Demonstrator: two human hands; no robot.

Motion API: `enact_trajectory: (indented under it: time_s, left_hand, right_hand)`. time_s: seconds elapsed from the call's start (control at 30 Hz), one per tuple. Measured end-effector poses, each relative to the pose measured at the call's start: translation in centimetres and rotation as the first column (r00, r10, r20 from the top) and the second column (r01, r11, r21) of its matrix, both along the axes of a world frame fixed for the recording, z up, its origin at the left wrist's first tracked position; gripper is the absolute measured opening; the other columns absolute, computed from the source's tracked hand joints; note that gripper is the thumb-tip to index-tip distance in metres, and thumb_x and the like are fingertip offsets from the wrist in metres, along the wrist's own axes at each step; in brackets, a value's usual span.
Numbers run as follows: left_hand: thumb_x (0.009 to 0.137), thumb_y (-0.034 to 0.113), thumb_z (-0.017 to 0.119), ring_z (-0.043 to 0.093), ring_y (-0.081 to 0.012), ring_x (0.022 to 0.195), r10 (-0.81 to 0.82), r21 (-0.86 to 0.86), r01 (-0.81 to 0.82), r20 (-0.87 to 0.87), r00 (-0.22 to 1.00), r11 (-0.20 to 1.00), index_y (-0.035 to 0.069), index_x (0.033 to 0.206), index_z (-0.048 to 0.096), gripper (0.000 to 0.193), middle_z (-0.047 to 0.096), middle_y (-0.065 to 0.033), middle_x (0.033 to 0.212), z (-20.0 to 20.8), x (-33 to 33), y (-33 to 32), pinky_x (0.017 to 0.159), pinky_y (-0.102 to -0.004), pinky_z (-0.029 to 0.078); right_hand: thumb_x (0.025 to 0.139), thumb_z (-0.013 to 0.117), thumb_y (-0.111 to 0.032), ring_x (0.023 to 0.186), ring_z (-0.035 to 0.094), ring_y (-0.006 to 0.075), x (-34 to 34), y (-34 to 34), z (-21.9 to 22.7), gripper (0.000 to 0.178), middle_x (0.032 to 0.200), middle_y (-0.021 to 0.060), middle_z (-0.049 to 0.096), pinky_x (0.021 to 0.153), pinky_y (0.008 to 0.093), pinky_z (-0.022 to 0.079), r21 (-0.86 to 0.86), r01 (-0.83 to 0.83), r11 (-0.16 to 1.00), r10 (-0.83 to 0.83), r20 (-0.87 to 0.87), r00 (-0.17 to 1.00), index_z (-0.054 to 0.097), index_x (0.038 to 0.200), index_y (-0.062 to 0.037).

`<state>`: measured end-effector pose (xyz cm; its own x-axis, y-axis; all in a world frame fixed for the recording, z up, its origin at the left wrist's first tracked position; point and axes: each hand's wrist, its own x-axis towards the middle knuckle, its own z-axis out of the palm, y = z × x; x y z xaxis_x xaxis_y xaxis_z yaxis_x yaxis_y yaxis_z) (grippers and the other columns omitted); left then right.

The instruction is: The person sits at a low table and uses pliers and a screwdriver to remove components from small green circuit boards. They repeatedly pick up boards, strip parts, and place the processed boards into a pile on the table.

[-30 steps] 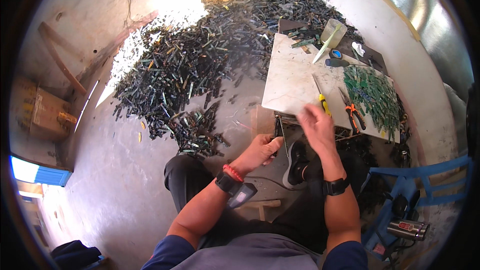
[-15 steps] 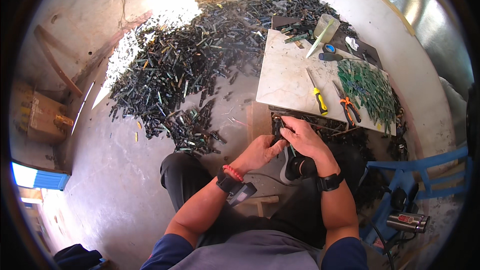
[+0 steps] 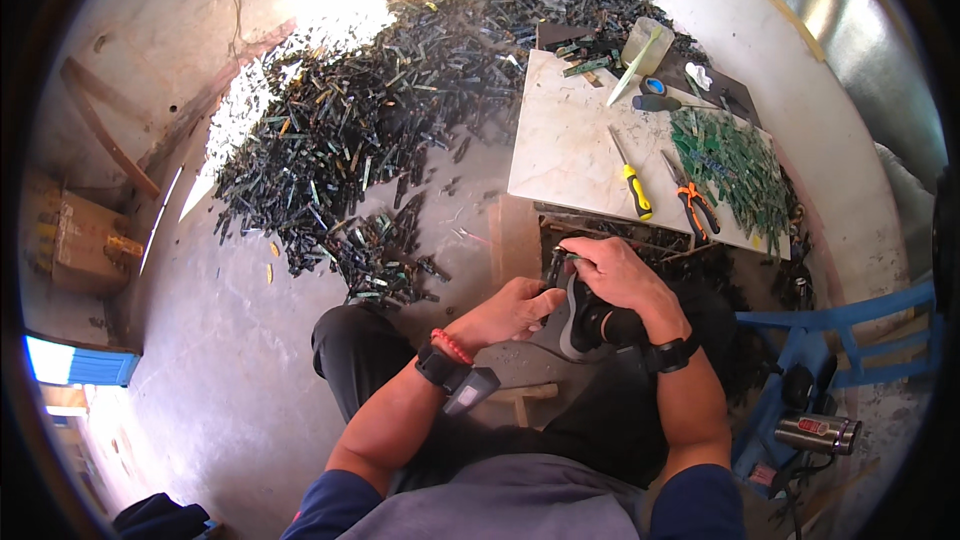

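Observation:
A small dark strip (image 3: 556, 268) is held between my two hands, low in front of the worktop. My left hand (image 3: 512, 311) is closed on its lower end, thumb and fingers pinched together. My right hand (image 3: 618, 272) has its fingertips closed at the upper end. Fingers cover part of the strip, so its exact kind is unclear. Just beyond, on a pale board (image 3: 560, 155), lie a yellow-and-black screwdriver (image 3: 638, 192), orange-handled pliers (image 3: 692, 202) and a heap of green strips (image 3: 735, 175).
A large heap of dark strips (image 3: 345, 130) covers the floor ahead and left. The board also carries a clear plastic cup (image 3: 648, 48), blue-centred tape roll (image 3: 654, 86) and dark-handled tool (image 3: 656, 103). To the right stands a blue chair (image 3: 800, 370) with a metal heat gun (image 3: 818, 434).
My hands have drawn slightly apart: the left has shifted a little left, the right a little right. The whole view has shifted slightly.

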<state>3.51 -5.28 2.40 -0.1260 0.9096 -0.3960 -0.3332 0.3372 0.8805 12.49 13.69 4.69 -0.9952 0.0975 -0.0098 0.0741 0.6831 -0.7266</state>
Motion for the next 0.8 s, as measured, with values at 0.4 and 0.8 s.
enact_trajectory:
  time_s: [0.4,0.8]
  left_hand:
    - [0.094,0.042,0.051,0.037,-0.0069,0.044,-0.022,0.007,0.021,0.174,0.985,1.0,0.007,0.065,0.048,0.046,0.045,0.0001,0.058,0.2,0.4,-2.1,0.041,-0.0228,0.027]
    - [0.091,0.057,0.052,0.042,-0.0072,0.047,0.116,-0.015,-0.118,-0.094,0.989,0.993,0.007,0.067,0.048,0.056,0.045,0.0017,0.057,-2.7,2.1,-1.0,0.042,-0.0239,0.033]
  right_hand:
    - [0.089,0.055,-0.009,0.061,0.061,0.0125,1.8,-0.3,1.3,0.017,0.073,0.0075,0.067,0.06,0.027,0.05,-0.205,0.059,0.977,0.002,0.282,0.96,0.066,0.092,0.0037]
    - [0.099,0.042,-0.015,0.06,0.05,0.0078,2.1,-7.8,-3.3,0.026,0.065,0.0005,0.055,0.057,0.0242,0.042,-0.512,0.344,0.787,-0.351,0.086,0.932,0.055,0.093,0.0065]
